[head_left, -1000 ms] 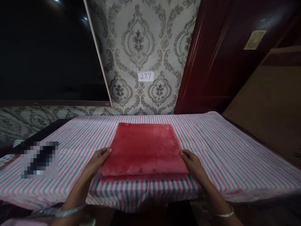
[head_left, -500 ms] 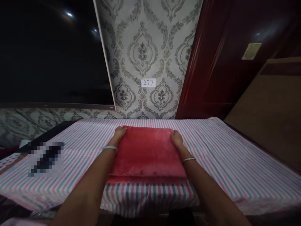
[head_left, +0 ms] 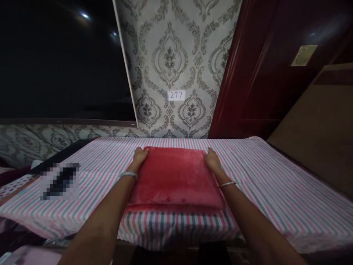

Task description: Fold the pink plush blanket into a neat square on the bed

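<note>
A red plush cloth [head_left: 173, 176], folded into a thick, roughly square stack, lies on the striped tablecloth in front of me. Its lower layer shows along the near edge. At the far left corner, my left hand [head_left: 140, 156] grips it with the thumb on top and the fingers around the outer side. My right hand [head_left: 212, 160] closes on the far right corner, its fingers curled along the outer edge and partly hidden. Each wrist wears a bangle.
The striped tablecloth [head_left: 261, 184] covers the table and hangs over its front edge. A blurred-out dark object [head_left: 59, 181] lies at left. Behind stand a large black screen [head_left: 60, 62], a patterned wall with a paper label [head_left: 176, 95], and a brown board [head_left: 317, 129] at right.
My right hand has shifted slightly right and outward along the cloth's far right corner. The left hand stays on its corner. The view has moved slightly.
</note>
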A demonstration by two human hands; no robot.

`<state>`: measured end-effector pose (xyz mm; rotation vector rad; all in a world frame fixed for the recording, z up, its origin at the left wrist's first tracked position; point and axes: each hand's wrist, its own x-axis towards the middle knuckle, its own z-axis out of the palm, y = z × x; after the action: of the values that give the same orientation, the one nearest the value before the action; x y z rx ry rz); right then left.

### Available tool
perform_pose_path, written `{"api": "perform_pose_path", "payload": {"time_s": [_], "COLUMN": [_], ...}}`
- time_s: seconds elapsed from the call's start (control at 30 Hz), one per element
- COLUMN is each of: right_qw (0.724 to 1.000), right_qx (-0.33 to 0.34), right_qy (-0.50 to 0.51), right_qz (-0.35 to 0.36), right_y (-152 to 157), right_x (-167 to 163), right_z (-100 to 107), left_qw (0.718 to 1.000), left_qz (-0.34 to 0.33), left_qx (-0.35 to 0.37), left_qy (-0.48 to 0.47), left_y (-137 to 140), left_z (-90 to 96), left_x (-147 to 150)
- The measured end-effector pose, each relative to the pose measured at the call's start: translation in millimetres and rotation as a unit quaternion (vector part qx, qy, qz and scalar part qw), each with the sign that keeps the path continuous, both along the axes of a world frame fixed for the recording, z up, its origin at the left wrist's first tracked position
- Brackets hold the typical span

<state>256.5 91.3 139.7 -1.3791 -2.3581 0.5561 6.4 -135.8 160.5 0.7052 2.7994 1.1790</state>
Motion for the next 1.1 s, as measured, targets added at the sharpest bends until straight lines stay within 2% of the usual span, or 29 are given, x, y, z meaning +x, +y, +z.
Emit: {"api": "perform_pose_path", "payload": {"time_s": [0.1, 0.17, 0.3, 0.43, 0.57, 0.77, 1.1], "right_qw": [0.998, 0.994, 0.989, 0.983, 0.98, 0.981, 0.981], "right_qx": [0.043, 0.063, 0.096, 0.147, 0.165, 0.162, 0.149], "right_qy": [-0.003, -0.009, -0.025, -0.017, -0.005, 0.001, -0.052], "right_qz": [0.048, 0.083, 0.109, 0.108, 0.109, 0.109, 0.115], "right_y": [-8.9, -22.4, -46.1, -45.4, -35.5, -32.4, -35.3], "right_x": [-25.1, -39.9, -48.4, -44.6, -47.1, -48.8, -42.0], "right_z": [20.9, 20.7, -11.1, -43.5, -55.2, -60.4, -44.6], "left_qw": [0.997, 0.993, 0.969, 0.94, 0.937, 0.941, 0.946], "left_qz": [0.0, -0.041, -0.112, -0.115, -0.106, -0.099, -0.099], "left_qx": [-0.057, -0.083, -0.161, -0.241, -0.249, -0.241, -0.203], "left_qy": [0.05, 0.077, 0.148, 0.212, 0.222, 0.215, 0.234], "left_y": [22.2, 34.9, 38.2, 30.4, 31.9, 33.2, 27.4], "left_z": [15.8, 13.3, -18.6, -43.5, -47.7, -49.9, -43.4], "left_x": [11.2, 25.1, 48.6, 48.4, 40.7, 37.7, 43.4]}}
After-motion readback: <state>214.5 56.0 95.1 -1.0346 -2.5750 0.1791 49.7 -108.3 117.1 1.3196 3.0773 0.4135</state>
